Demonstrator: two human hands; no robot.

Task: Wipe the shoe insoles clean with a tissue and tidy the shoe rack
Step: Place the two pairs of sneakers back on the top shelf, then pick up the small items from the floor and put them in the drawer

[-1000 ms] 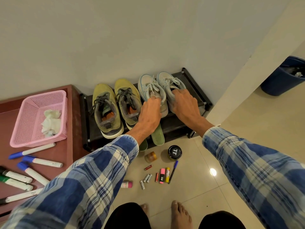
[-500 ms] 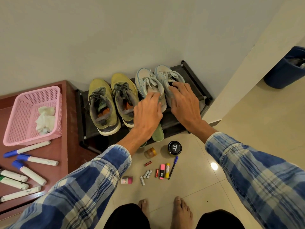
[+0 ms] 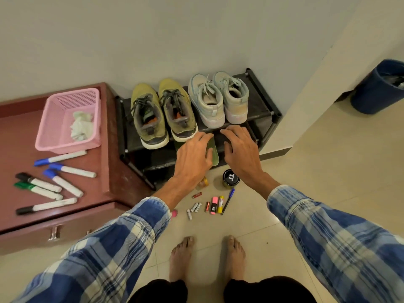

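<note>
Left hand: fingers loosely spread and nearly straight, holding nothing, lying over the near end of a green insole; whether they press on it cannot be told. Right hand: fingers spread and slightly bent, holding nothing, held in front of the front edge of the top shelf, apart from the shoes. Shoe rack: black, low, against the wall. Its top shelf carries 4 shoes in a row, heels at the front edge: 2 olive shoes toward the left end, 2 pale blue shoes toward the right end. The insole sticks out past the front edge of a lower shelf, between the 2 hands, its right half showing just beside the left fingers. Maroon cabinet, touching the left end of the rack: a pink basket at its back edge holds a crumpled tissue; 6 markers lie loose toward its front edge. Floor in front of the rack, below the wrists: black jar, amber jar partly hidden by the left wrist, several batteries, pink highlighter, blue pen. Blue bin: well apart, beyond the wall corner on the right.
</note>
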